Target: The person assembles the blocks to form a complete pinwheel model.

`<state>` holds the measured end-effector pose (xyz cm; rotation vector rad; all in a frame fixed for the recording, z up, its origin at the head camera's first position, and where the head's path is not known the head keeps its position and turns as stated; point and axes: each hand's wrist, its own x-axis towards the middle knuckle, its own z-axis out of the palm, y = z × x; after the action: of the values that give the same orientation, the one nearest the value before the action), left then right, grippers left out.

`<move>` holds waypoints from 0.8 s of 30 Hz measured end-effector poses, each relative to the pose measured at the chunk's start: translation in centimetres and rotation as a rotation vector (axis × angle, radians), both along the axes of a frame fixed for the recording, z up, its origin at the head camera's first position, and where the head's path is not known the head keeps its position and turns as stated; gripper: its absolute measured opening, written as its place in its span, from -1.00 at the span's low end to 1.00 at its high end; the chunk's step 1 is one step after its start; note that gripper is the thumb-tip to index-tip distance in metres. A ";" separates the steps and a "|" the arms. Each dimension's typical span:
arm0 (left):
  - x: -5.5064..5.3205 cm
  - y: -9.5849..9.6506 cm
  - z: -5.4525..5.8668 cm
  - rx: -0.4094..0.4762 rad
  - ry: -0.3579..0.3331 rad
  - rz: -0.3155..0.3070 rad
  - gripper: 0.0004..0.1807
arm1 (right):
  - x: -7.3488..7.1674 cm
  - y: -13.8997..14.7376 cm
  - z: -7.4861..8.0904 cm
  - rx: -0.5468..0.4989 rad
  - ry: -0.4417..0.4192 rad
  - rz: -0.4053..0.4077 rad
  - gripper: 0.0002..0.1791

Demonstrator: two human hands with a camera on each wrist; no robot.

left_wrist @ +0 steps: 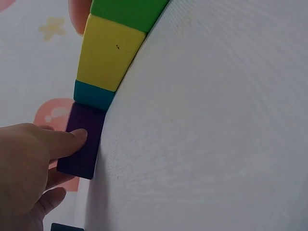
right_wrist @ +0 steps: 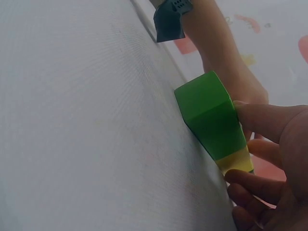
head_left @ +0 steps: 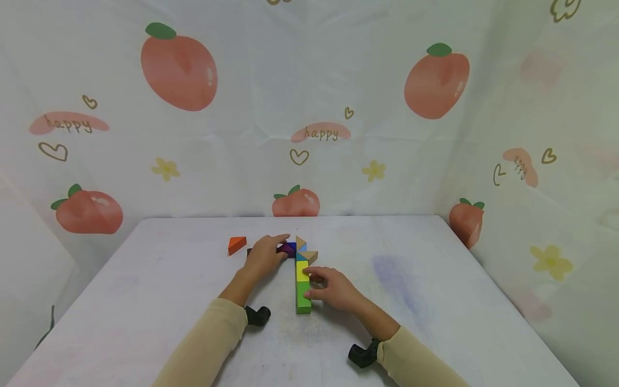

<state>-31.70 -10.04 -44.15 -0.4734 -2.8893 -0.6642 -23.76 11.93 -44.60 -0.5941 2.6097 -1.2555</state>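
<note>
In the head view my left hand point(head_left: 263, 255) pinches a purple block point(left_wrist: 82, 162), with a blue triangular piece point(head_left: 292, 245) beside it. The left wrist view shows the thumb on the purple block's near face and other fingers behind it. My right hand point(head_left: 336, 290) is at the right side of a line of blocks, fingertips touching the yellow block point(head_left: 301, 267) and thumb touching the green block point(head_left: 302, 295). A teal piece point(left_wrist: 94, 94) joins the yellow block to the purple one. Natural-wood triangles point(head_left: 311, 256) and a light-blue piece point(head_left: 303, 248) meet near the line's far end.
An orange triangular block point(head_left: 237, 244) lies apart, left of the left hand. A dark block point(head_left: 249, 251) is mostly hidden behind that hand. The white table point(head_left: 435, 301) meets a fruit-printed cloth point(head_left: 367, 188) at its back edge.
</note>
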 end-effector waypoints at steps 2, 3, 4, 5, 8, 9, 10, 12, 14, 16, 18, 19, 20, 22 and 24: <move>-0.1 0.0 0.0 0.016 0.001 -0.012 -0.42 | 0.0 0.0 0.0 -0.004 0.002 0.005 -0.40; -0.1 -0.1 -0.1 0.023 0.000 -0.017 -0.42 | 0.0 0.0 0.0 -0.005 -0.001 0.005 -0.40; -0.1 -0.1 -0.1 0.027 0.001 -0.023 -0.42 | 0.0 0.0 0.0 -0.008 -0.002 0.008 -0.40; -0.1 -0.1 -0.1 0.032 -0.004 -0.024 -0.42 | 0.0 0.0 0.0 -0.011 -0.002 0.011 -0.40; -0.1 -0.1 -0.1 0.034 -0.020 -0.022 -0.41 | 0.0 0.0 0.1 -0.009 0.001 0.014 -0.40; -0.1 -0.1 0.0 0.033 -0.023 -0.020 -0.40 | 0.0 0.0 0.1 -0.008 0.001 0.012 -0.40; -0.2 0.0 0.0 0.031 -0.028 -0.018 -0.40 | 0.0 0.0 0.1 -0.006 0.004 0.012 -0.40; -0.3 -0.1 0.0 0.028 -0.034 -0.014 -0.40 | -0.1 0.1 0.2 -0.002 0.008 0.010 -0.40; -0.3 -0.1 0.0 0.026 -0.037 -0.016 -0.40 | -0.1 0.1 0.2 0.001 0.008 0.009 -0.40; -0.4 -0.1 -0.1 0.027 -0.042 -0.018 -0.41 | -0.1 0.1 0.1 -0.001 0.010 0.011 -0.40; -0.4 -0.1 -0.1 0.030 -0.046 -0.017 -0.41 | -0.1 0.1 0.1 -0.005 0.009 0.013 -0.40; -0.4 0.0 -0.1 0.031 -0.047 -0.018 -0.41 | -0.1 0.1 0.2 -0.006 0.009 0.015 -0.40; -0.4 0.0 -0.1 0.032 -0.047 -0.018 -0.41 | -0.1 0.1 0.1 -0.007 0.009 0.016 -0.39; -0.4 0.0 -0.1 0.035 -0.047 -0.019 -0.41 | -0.1 0.1 0.1 -0.008 0.011 0.019 -0.39; -0.4 0.0 0.0 0.039 -0.045 -0.022 -0.41 | 0.0 0.1 0.1 -0.006 0.015 0.021 -0.39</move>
<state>-32.10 -10.03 -44.18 -0.4927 -2.9108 -0.7422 -23.81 12.05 -44.47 -0.6327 2.6057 -1.2587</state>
